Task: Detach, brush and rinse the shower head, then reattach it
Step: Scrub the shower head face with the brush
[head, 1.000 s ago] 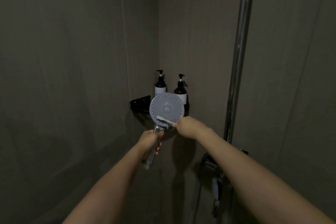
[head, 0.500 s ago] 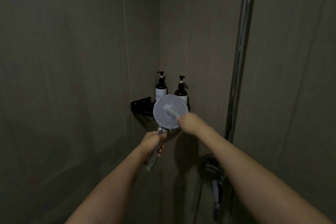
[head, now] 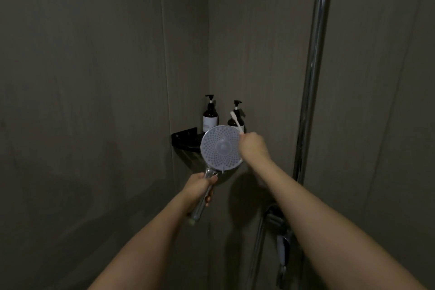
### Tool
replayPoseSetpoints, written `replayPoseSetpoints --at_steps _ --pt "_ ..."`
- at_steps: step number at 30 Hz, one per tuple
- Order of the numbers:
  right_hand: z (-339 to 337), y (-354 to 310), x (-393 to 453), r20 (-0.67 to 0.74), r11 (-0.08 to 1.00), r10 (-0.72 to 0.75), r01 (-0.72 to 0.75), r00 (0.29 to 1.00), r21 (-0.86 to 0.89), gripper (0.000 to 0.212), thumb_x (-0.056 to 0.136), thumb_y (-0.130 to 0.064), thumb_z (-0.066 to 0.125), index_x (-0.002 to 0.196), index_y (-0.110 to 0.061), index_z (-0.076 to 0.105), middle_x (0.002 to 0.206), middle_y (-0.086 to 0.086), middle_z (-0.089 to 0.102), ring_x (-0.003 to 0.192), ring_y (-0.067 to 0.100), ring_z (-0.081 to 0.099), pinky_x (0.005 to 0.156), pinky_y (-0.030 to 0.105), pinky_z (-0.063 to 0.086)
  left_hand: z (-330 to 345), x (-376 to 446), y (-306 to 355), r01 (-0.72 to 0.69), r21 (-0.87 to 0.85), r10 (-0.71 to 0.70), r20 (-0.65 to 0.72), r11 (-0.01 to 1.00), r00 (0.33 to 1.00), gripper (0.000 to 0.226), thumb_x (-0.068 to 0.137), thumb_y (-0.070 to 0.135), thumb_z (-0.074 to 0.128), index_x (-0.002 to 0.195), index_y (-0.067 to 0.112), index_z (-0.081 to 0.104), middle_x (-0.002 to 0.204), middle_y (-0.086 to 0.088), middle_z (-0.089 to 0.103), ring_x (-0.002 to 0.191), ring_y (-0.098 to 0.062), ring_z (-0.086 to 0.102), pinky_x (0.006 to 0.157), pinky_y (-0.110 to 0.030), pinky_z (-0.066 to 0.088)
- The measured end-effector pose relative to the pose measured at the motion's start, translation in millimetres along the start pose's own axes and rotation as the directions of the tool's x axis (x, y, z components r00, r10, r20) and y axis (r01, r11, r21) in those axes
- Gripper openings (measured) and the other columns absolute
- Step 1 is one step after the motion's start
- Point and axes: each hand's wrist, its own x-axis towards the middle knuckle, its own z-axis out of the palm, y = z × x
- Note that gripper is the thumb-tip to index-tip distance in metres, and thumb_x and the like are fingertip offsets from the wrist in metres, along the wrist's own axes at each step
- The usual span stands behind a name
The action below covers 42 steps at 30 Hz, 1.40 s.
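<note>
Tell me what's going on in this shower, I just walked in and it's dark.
A person is cleaning a detached shower head. The left hand holds it by the handle, spray face turned toward the camera. The right hand holds a toothbrush, lifted off the face just now, bristles pointing up past the upper right rim. Behind stand two pump bottles on a black corner shelf. No water is visibly running.

Dim grey-brown walls (head: pixel 94 77) meet at a corner (chrome pipe (head: pixel 313 73) right).
</note>
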Motion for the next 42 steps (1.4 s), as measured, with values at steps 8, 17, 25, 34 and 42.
replayPoseSetpoints --at_steps 8,17,25,34,42 --pt "7.5 -1.3 2.1 0.041 0.999 -0.031 0.031 0.999 0.008 0.039 0.100 -0.017 0.028 0.120 0.005 0.053 0.103 0.021 0.058 0.106 0.035 0.057 0.084 0.038 0.043 -4.4 -4.8 0.9 0.010 -0.024 -0.010 0.004 1.000 1.000 0.021 0.095 0.016 0.048 0.076 0.011 0.042 0.054 -0.009 0.044 0.032 -0.012 0.038 0.035 -0.017 0.033" --pt "3.6 -0.4 -3.3 -0.009 0.993 -0.089 0.088 0.996 -0.076 0.034 0.100 -0.019 0.032 0.113 0.000 0.058 0.105 0.020 0.064 0.082 0.027 0.059 0.060 0.027 0.045 -14.1 -7.8 5.1 0.011 -0.004 -0.011 -0.017 1.000 1.000 0.021 0.095 0.018 0.048 0.076 0.011 0.044 0.056 -0.009 0.044 0.031 -0.011 0.039 0.036 -0.017 0.034" --pt "11.0 -1.5 -7.1 0.035 0.993 -0.109 0.111 0.993 -0.037 0.037 0.102 -0.023 0.031 0.117 -0.002 0.056 0.097 0.019 0.061 0.078 0.024 0.055 0.064 0.032 0.044 -17.1 -12.7 10.9 -0.005 0.000 0.005 -0.018 1.000 1.000 0.021 0.095 0.018 0.048 0.076 0.012 0.045 0.056 -0.008 0.045 0.035 -0.013 0.039 0.037 -0.018 0.035" --pt "1.9 -2.2 -7.5 -0.049 0.992 -0.081 0.076 0.996 -0.096 0.035 0.100 -0.016 0.030 0.118 -0.001 0.057 0.107 0.019 0.063 0.086 0.028 0.059 0.066 0.031 0.043 -23.0 -16.7 9.1 -0.009 -0.011 0.009 -0.037 1.000 0.999 0.023 0.095 0.018 0.048 0.074 0.011 0.046 0.055 -0.008 0.045 0.033 -0.011 0.039 0.037 -0.017 0.035" --pt "0.4 1.8 -13.3 -0.064 0.972 -0.145 0.130 0.987 -0.193 0.036 0.101 -0.019 0.031 0.107 0.001 0.060 0.102 0.020 0.064 0.095 0.034 0.062 0.068 0.030 0.042 -21.8 -19.9 10.0 -0.013 -0.016 0.013 -0.029 1.000 0.999 0.022 0.095 0.018 0.048 0.075 0.012 0.044 0.055 -0.008 0.044 0.034 -0.012 0.038 0.038 -0.017 0.034"
